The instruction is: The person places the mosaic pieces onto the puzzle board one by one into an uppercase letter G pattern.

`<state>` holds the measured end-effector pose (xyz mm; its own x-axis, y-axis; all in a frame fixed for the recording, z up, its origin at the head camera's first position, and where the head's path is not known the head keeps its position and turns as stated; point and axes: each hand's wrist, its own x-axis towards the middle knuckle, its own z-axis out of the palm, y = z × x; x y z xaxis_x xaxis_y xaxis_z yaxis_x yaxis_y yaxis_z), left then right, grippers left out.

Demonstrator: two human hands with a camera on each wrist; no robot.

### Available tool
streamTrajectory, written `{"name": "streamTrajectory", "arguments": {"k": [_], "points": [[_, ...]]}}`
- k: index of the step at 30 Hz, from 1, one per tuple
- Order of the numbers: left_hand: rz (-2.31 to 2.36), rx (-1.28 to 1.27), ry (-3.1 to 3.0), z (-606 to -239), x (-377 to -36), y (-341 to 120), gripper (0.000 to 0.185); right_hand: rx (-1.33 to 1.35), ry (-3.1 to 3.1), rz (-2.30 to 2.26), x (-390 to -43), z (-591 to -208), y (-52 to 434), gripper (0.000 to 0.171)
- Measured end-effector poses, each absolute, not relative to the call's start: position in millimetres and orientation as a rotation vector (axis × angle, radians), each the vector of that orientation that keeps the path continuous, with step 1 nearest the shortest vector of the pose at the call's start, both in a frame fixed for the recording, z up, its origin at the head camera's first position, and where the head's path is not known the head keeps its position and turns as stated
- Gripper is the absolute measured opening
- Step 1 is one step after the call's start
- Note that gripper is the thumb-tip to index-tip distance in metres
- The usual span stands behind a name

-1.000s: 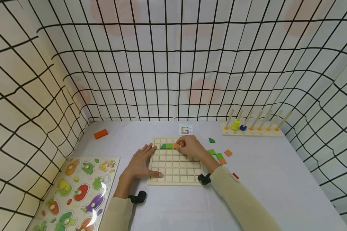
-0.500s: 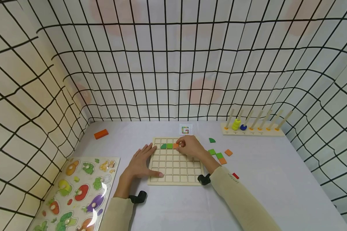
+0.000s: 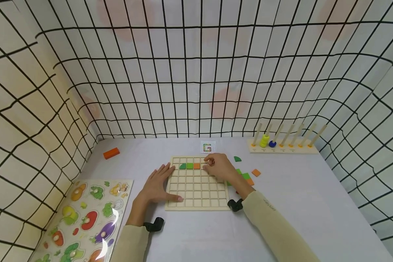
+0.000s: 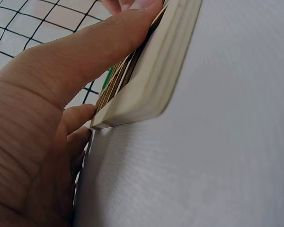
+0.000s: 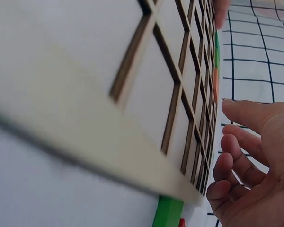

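Note:
A wooden grid board [image 3: 196, 189] lies on the white table. In its second row from the back sit a green quarter-round tile [image 3: 182, 166], a green square tile [image 3: 190, 166] and an orange square tile [image 3: 197, 166], side by side. My left hand [image 3: 155, 186] rests at the board's left edge, fingers spread and thumb over the near left corner. My right hand [image 3: 220, 167] hovers over the back right of the board, just right of the orange tile. The right wrist view shows its thumb and fingers apart with nothing between them.
Loose tiles lie right of the board, including a dark green quarter-round [image 3: 237, 159] and an orange square [image 3: 256, 172]. A pattern card [image 3: 208, 147] lies behind. A peg stand [image 3: 283, 150] is back right, a vegetable puzzle [image 3: 102, 220] left, an orange block [image 3: 111, 153] back left.
My right hand has let go of the orange tile and moved slightly right of it. The left hand keeps its place on the board. The head view has shifted a little.

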<state>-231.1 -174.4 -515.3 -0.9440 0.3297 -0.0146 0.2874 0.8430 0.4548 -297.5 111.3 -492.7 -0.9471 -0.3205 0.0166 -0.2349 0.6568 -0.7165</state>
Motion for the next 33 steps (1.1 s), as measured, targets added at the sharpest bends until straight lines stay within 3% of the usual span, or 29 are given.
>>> {"name": "streamTrajectory", "arguments": {"k": [21,33], "points": [[0.712,0.510,2.934,-517.7,-231.6,-176.6,0.128,-0.175,2.890,-1.107,-296.2,-495.0,198.7,0.032],[0.725,0.521,2.928,-518.7,-231.6,-176.5,0.127,-0.144,2.900,-1.015,-306.1,-499.3,228.0,0.035]]}}
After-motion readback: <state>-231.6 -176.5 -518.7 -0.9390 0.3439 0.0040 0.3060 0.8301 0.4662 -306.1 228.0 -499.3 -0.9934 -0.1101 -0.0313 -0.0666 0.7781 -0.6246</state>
